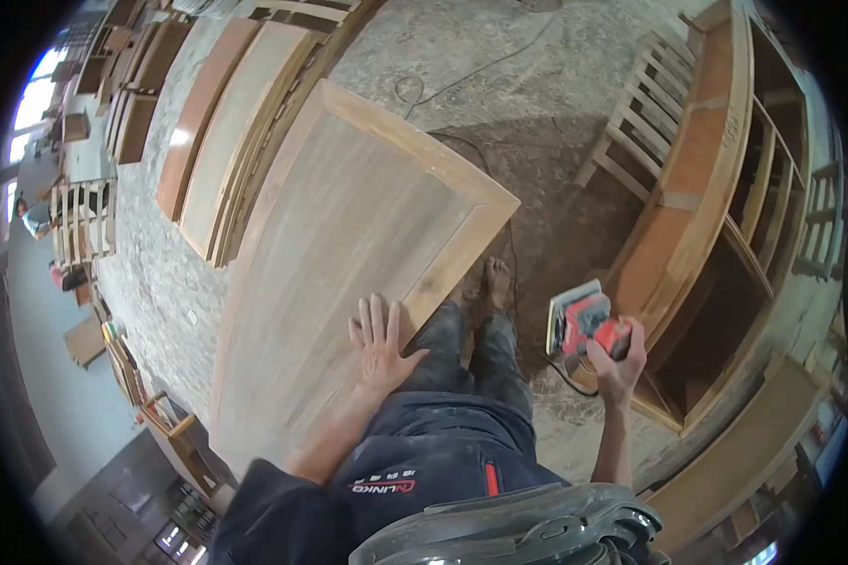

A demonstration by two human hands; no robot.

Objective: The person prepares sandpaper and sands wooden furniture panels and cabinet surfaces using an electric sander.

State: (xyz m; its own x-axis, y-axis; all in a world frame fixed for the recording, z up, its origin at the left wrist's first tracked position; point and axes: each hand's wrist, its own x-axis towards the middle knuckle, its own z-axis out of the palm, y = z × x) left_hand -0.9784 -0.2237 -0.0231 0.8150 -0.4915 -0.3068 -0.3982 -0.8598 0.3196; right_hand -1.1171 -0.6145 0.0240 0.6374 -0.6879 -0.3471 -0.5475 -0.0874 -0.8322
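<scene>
A large framed wooden panel [339,202] stretches out in front of me and to my left. My left hand [383,353] rests flat on its near edge with the fingers spread. Off to the right, my right hand [620,363] is wrapped round the grip of a red and black electric sander [586,325]. The sander is held in the air, apart from the panel, its flat pad tilted to the left. A black cord [571,380] hangs from it.
Stacked wooden boards [236,132] lie beyond the panel at left. A slatted pallet [645,113] and a wooden cabinet frame [697,226] stand at right. A long cord [471,73] runs over the concrete floor. Co-workers [38,218] are at far left.
</scene>
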